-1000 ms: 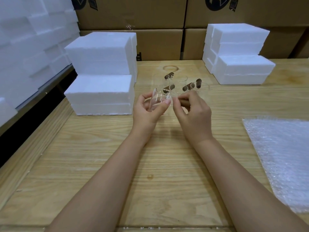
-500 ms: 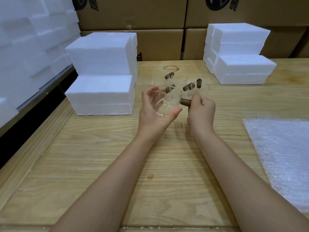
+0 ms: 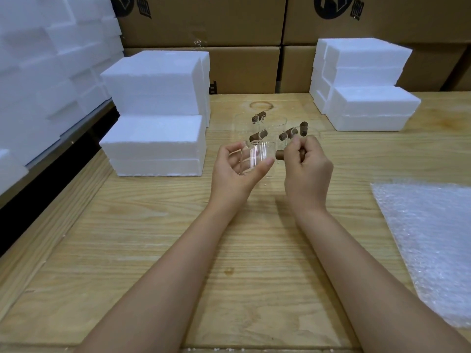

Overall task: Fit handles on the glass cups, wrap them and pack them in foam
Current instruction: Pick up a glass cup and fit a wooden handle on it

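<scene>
Printed dark on the upper left cardboard box (image 3: 204, 21): a round logo (image 3: 126, 3), cropped at the top, with blocky characters beside it too blurred to read. Repeated on the upper right cardboard box (image 3: 395, 19): a second logo (image 3: 330, 6), equally unreadable.

Most of the brown wooden handle (image 3: 279, 155) is hidden inside the curled fingers of the right hand (image 3: 308, 171). Only one round end and a tiny bit show. The clear glass cup (image 3: 257, 157) in the left hand (image 3: 233, 171) is see-through, so its bottom edge is hard to make out. I cannot tell if the handle touches it. More clear glass cups (image 3: 272, 123) stand behind the hands, partly covered and too faint to count. The sheet of bubble wrap (image 3: 433, 238) is cut off by the right edge. The big stack of white foam blocks (image 3: 38, 59) runs off the left and top edges. The brown cardboard boxes (image 3: 204, 21) are cut off at the top, so their dark printed marks (image 3: 334, 7) show only in part.
</scene>
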